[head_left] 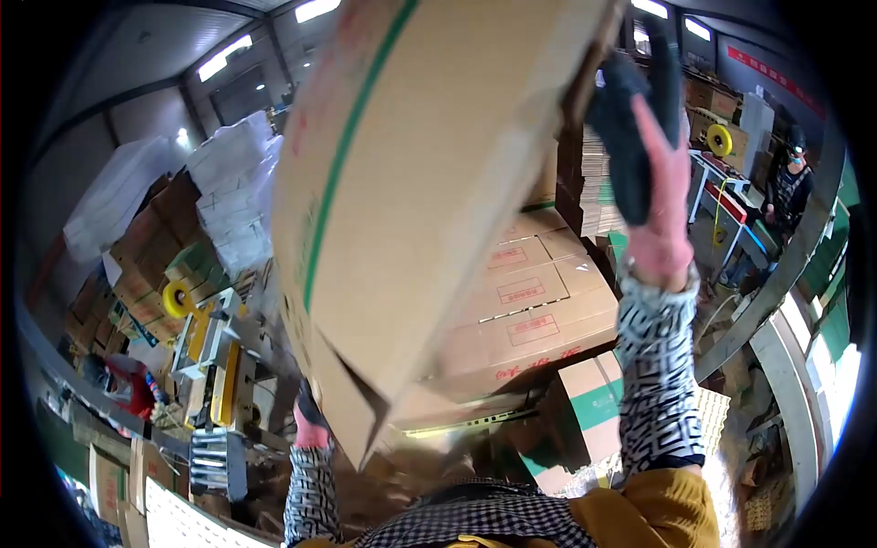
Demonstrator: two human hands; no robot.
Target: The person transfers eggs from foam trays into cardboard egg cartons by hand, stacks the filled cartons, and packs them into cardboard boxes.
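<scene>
Holding: the large carton [411, 183] is tilted between the two hands, reaching from 12 o'clock down towards 7 o'clock; its lower corner shows a dark gap.
Carton markings: a green stripe runs down its left part.
Right hand: the right hand [644, 142], in a pink-and-dark glove at 2 o'clock, is open, fingers extended upward beside the carton's right edge; whether it touches is unclear.
Left hand: the left hand [311, 420], gloved, is at the carton's lower left edge at 7 o'clock; its fingers are partly hidden, so its grip cannot be told.
Behind the carton: printed boxes [534, 297] with red lettering lie at 4 o'clock.
Left side: a machine [219, 365] with a yellow wheel [177, 299] stands at 8 o'clock, near a person in red [132, 384].
Right side: another person [790, 187] is near 3 o'clock.
</scene>
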